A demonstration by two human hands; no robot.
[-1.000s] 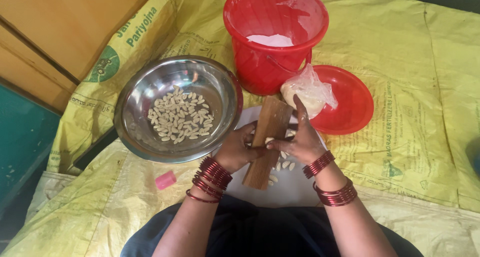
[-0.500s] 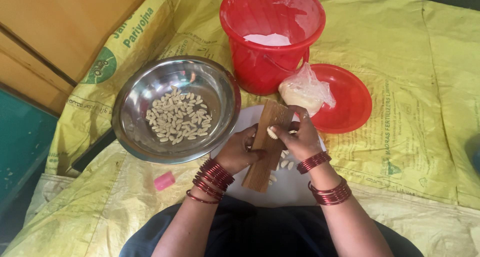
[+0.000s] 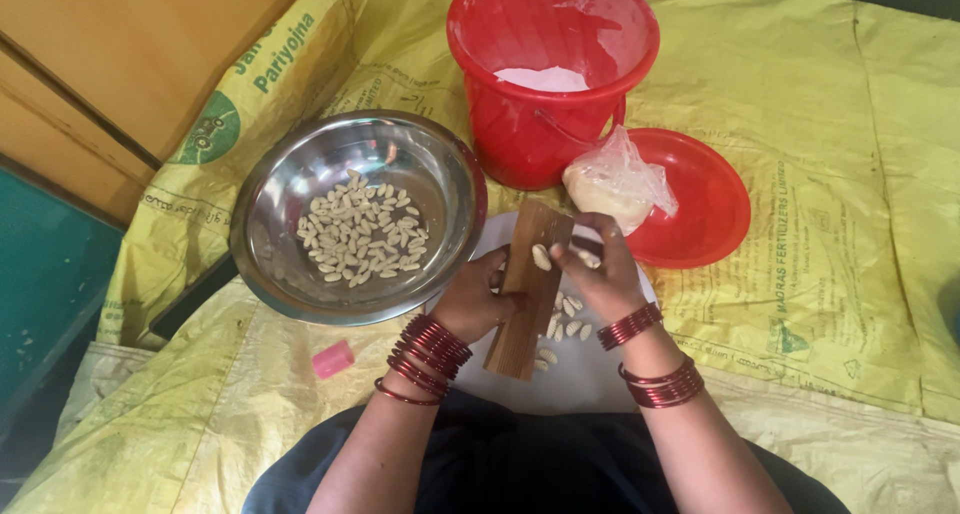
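The right hand [image 3: 600,274] has slid down the board [image 3: 530,286] and now presses a small dough bit [image 3: 541,257] there, newly shaped, while the left hand [image 3: 478,299] grips the board's edge.

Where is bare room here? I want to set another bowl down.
The yellow sheet lies bare right of the red plate, and near the pink piece below the steel bowl. It is crowded between bowl, bucket and the hands at the board.
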